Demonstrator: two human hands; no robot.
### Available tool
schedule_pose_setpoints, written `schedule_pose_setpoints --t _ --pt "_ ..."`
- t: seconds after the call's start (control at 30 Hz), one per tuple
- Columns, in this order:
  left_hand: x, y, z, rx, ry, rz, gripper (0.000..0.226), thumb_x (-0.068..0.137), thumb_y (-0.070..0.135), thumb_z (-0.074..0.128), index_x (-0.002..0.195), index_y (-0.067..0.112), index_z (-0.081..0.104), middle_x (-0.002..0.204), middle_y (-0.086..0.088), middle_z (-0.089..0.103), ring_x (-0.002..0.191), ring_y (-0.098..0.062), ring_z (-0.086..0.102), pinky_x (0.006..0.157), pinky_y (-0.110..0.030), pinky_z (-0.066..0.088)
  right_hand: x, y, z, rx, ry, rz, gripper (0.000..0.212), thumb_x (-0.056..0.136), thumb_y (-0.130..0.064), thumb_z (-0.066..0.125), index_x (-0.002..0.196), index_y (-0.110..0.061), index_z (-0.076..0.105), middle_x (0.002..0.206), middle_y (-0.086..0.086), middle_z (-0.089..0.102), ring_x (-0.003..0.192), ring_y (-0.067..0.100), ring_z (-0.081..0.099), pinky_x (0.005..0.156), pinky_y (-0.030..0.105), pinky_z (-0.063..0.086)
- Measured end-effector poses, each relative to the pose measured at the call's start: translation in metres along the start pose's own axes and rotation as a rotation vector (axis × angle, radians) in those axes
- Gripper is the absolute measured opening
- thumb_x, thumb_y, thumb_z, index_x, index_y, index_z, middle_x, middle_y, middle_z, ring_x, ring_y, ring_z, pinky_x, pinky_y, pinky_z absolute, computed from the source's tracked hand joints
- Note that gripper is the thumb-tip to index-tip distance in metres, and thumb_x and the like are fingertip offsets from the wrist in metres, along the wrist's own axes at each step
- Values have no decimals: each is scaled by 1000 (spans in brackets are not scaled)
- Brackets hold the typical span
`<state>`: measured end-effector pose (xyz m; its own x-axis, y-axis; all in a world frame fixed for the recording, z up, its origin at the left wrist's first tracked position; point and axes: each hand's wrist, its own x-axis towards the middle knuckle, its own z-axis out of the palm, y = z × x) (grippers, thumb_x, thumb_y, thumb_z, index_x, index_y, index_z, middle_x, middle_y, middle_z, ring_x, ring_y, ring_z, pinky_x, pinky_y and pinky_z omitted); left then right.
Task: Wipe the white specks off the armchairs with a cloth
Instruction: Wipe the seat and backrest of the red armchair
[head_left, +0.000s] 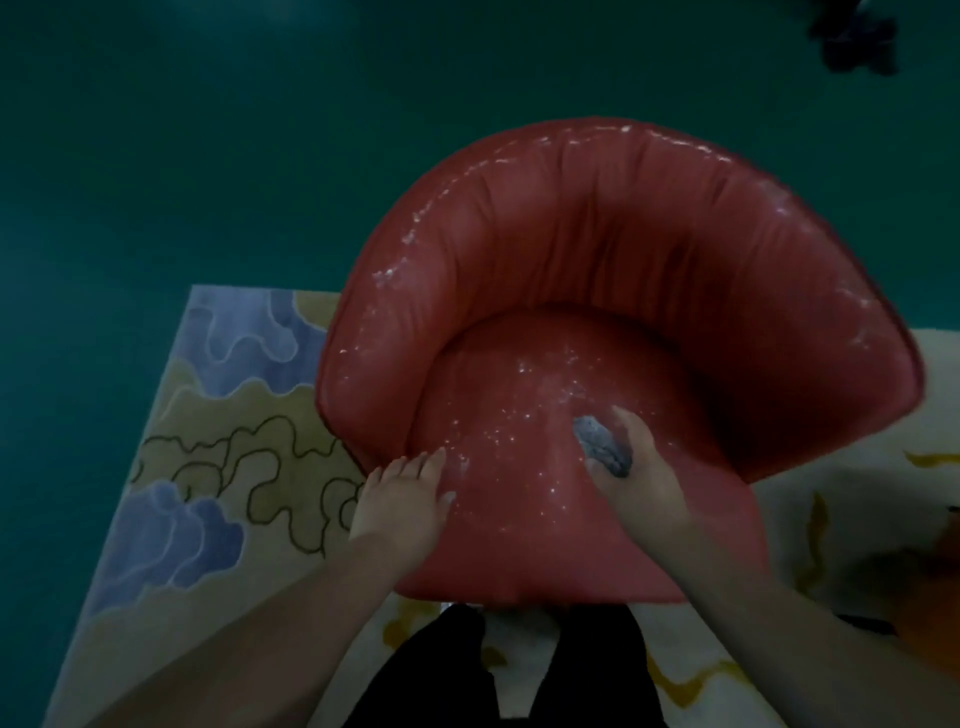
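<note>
Cloth (602, 446) first: a small grey wad, bunched up in the right hand (636, 470), whose fingers (626, 422) curl round it and press it onto the seat just right of centre in the frame. Balled tight like that, it gives a firm pad to scrub with rather than a loose flap. Over at centre-left, the left hand (402, 493) lies flat with fingers (434, 460) straight and together, holding nothing, planted on the seat's left edge, a brace by the look of it, steadying the chair against the push of the wipe. Between the two hands sits the thickest scatter of white specks (511, 415), so the cloth is right beside its work. Outward now: the red armchair (597, 249) fills the middle of the frame, with more white along its curved back rim, all untouched, so I'd judge plenty remains. Under it, a patterned rug (228, 415) at lower left, dark green floor (182, 156) beyond.
</note>
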<state>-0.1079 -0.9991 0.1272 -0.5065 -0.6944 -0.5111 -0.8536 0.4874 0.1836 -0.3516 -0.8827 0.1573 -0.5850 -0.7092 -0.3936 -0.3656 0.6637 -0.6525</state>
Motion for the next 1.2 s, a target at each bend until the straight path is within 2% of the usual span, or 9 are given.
schedule_pose_setpoints --t 0.1,0.2,0.33,0.5,0.63,0.77,0.9,1.03,1.2 --pt "-1 0 12 -31 23 -91 62 99 51 25 154 25 11 155 1 31 142 -21 27 116 -39 21 18 0 3 -26 -86 -44 58 83 -28 66 131 -41 36 82 -22 59 63 -14 59 42 3 37" --pt "1 14 32 -109 49 -230 64 98 52 28 154 26 9 154 1 33 141 -21 28 115 -40 23 44 8 3 -84 -217 -129 40 84 -30 67 121 -32 53 81 -22 62 67 -19 56 48 0 37" --pt "0 42 66 -231 67 -419 67 96 52 36 153 25 12 154 1 33 140 -22 30 114 -41 26 74 15 4 -207 -378 -243 33 84 -38 67 115 -38 58 81 -23 65 67 -12 59 50 7 42" --pt "-1 65 113 -402 143 -618 68 95 49 41 153 24 15 150 1 39 136 -22 35 108 -42 31 103 30 26 -361 -455 -339 36 80 -51 64 114 -46 55 79 -30 61 77 -1 61 85 38 51" --pt "-2 66 152 -527 175 -740 69 95 51 41 153 23 15 150 -1 39 137 -24 35 109 -41 32 119 44 66 -344 -532 -390 41 79 -42 71 117 -45 57 85 -27 63 77 -5 60 68 22 50" --pt "4 53 186 -586 232 -808 71 94 52 46 152 23 18 151 -1 38 138 -23 34 111 -39 32 131 55 116 -349 -565 -482 43 80 -46 69 120 -43 55 91 -26 60 81 -5 58 66 19 46" --pt "20 33 218 -610 260 -861 87 86 60 57 153 24 15 156 0 28 142 -21 26 114 -38 29 147 62 169 -372 -580 -596 37 84 -46 63 121 -38 57 106 -12 60 95 7 57 78 24 44" --pt "41 11 251 -604 260 -891 100 76 67 62 153 27 12 161 1 14 146 -22 15 117 -40 22 159 65 216 -379 -583 -728 40 83 -35 68 122 -43 60 102 -6 54 93 9 55 79 17 41" --pt "53 -20 284 -625 262 -942 113 63 74 68 152 29 14 161 1 9 145 -27 16 116 -44 24 156 61 283 -527 -597 -967 46 84 -34 67 128 -40 56 99 -7 47 99 18 48 91 30 41"
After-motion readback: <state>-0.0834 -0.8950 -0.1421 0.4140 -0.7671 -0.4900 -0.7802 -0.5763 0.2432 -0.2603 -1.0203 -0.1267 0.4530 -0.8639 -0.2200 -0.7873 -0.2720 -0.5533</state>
